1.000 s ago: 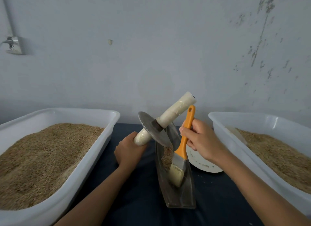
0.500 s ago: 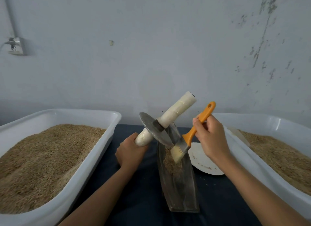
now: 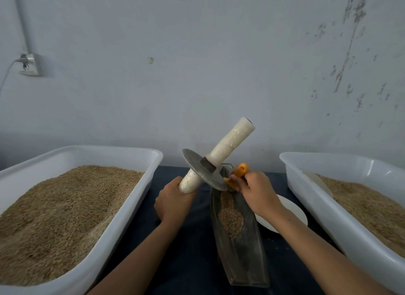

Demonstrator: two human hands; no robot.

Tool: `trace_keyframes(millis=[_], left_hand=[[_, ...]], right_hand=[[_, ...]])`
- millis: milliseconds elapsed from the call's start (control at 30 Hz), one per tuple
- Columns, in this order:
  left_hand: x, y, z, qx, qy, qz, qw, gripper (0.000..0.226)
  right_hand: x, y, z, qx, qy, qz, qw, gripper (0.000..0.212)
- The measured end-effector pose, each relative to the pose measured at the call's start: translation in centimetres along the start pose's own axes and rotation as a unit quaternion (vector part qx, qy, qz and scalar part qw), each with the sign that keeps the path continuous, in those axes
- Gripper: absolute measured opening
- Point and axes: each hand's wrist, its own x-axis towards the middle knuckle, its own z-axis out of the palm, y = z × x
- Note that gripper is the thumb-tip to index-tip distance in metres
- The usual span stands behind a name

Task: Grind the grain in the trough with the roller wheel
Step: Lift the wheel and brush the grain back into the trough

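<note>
A narrow grey metal trough [image 3: 247, 257] lies lengthwise on the dark table in the head view, with a small heap of grain [image 3: 230, 218] in its far half. My left hand [image 3: 173, 201] grips the lower white handle of the roller wheel [image 3: 202, 170], holding it tilted in the air above the trough's far end. The metal disc does not touch the grain. My right hand [image 3: 257, 190] holds an orange-handled brush [image 3: 238, 174] at the trough's far end, just behind the disc. The bristles are hidden by the disc and my hand.
A large white tub [image 3: 122, 211] heaped with grain stands on the left, and a second white tub [image 3: 324, 209] of grain on the right. A white plate [image 3: 291, 215] lies between the trough and the right tub. A pale wall rises close behind.
My right hand has carried the brush from the trough's near middle up to its far end, sweeping grain into a heap. The roller wheel stays raised in my left hand.
</note>
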Motion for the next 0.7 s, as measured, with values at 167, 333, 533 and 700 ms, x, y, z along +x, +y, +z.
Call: trace_keyframes(millis=[167, 333, 533, 700], left_hand=[[-0.2, 0.0, 0.0, 0.008, -0.002, 0.008, 1.0, 0.02], [-0.2, 0.2, -0.1, 0.011, 0.001, 0.007, 1.0, 0.02], [-0.1, 0.1, -0.1, 0.011, 0.002, -0.004, 1.0, 0.022], [-0.1, -0.1, -0.1, -0.001, -0.002, 0.007, 1.0, 0.025]], right_hand=[[-0.4, -0.5, -1.3, 0.063, -0.033, 0.032, 0.997, 0.038], [-1.1, -1.0, -2.9, 0.077, 0.035, -0.028, 0.996, 0.037], [-0.6, -0.5, -1.7, -0.004, 0.011, -0.02, 1.0, 0.032], [-1.6, -0.7, -1.3, 0.021, -0.046, 0.019, 0.999, 0.031]])
